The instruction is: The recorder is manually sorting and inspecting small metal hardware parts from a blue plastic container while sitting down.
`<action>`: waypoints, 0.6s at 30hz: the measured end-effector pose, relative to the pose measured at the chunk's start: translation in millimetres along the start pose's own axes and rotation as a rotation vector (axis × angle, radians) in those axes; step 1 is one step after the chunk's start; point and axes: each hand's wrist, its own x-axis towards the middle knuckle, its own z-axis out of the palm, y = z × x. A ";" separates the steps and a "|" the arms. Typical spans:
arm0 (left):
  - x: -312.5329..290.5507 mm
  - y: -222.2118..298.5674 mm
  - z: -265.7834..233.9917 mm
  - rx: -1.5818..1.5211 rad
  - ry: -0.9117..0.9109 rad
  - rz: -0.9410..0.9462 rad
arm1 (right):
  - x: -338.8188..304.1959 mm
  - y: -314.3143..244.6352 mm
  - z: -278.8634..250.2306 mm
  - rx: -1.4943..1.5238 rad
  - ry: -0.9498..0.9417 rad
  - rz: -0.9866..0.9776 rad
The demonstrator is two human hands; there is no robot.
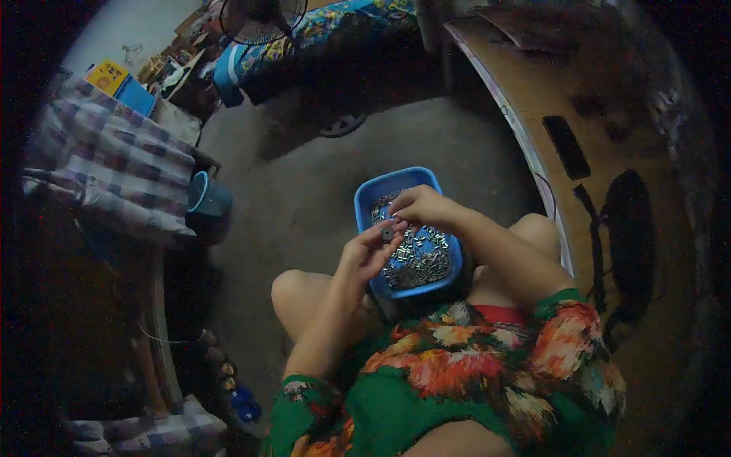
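Observation:
A blue plastic basin stands between my knees with many small shiny metal pieces in it. Over its left edge my left hand is closed on a small dark round disc with what looks like a hole in its middle. My right hand reaches across from the right above the basin. Its thumb and fingertips are pinched together close to the disc. Whatever lies in that pinch is too small to make out.
A wooden bed or bench edge runs along my right, with a dark remote-like object and a black bag on it. At the left are checked cloth and a teal bucket. A fan stands ahead.

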 end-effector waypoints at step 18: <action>4.9 -11.4 -30.8 -0.142 0.125 0.044 | 25.8 28.4 9.2 -0.329 0.108 0.028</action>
